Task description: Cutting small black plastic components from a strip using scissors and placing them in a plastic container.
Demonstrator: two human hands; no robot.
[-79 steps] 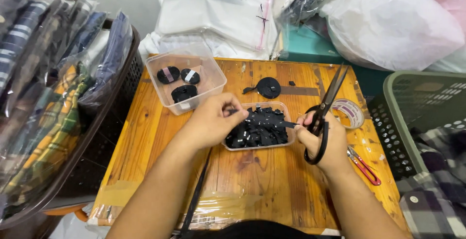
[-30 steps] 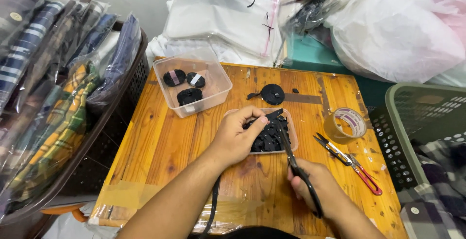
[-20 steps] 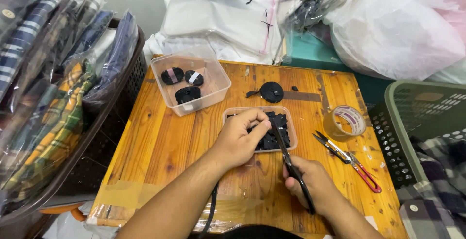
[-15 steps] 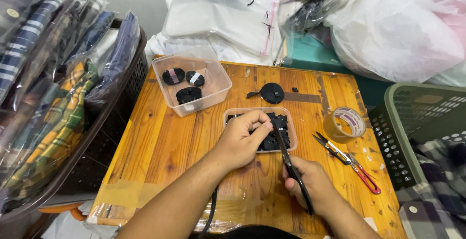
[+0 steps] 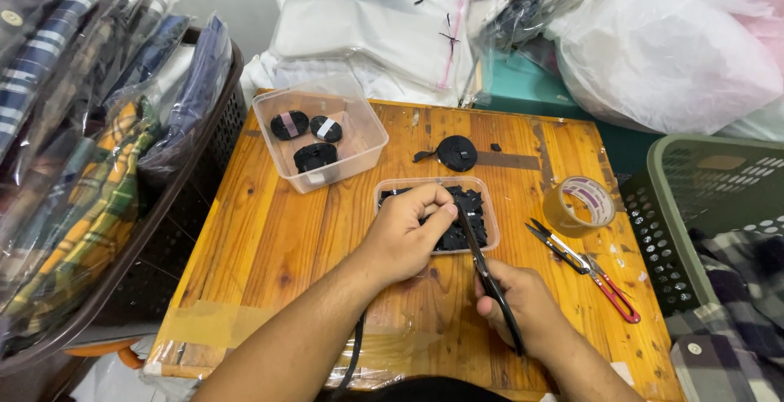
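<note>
My left hand (image 5: 406, 235) is closed with its fingertips pinching something small and black over the near left part of a clear shallow tray (image 5: 491, 221) filled with several small black cut pieces. My right hand (image 5: 523, 308) grips long black scissors (image 5: 483, 271) by the handles; the blades point up toward my left fingertips and the tray. A black strap (image 5: 353, 357) runs down from under my left wrist off the table's near edge.
A clear tub (image 5: 363, 135) with three black rolls stands at the back left. A black roll (image 5: 456, 153), a tape roll (image 5: 581, 202) and small red-handled snips (image 5: 590, 267) lie on the wooden table (image 5: 253, 239). Bagged fabrics fill a basket (image 5: 219, 137) at left; a green basket (image 5: 690, 214) stands at right.
My right hand brought the scissors down from upright at the right to the near side of the tray. My left hand stayed over the tray, fingers pinched tighter.
</note>
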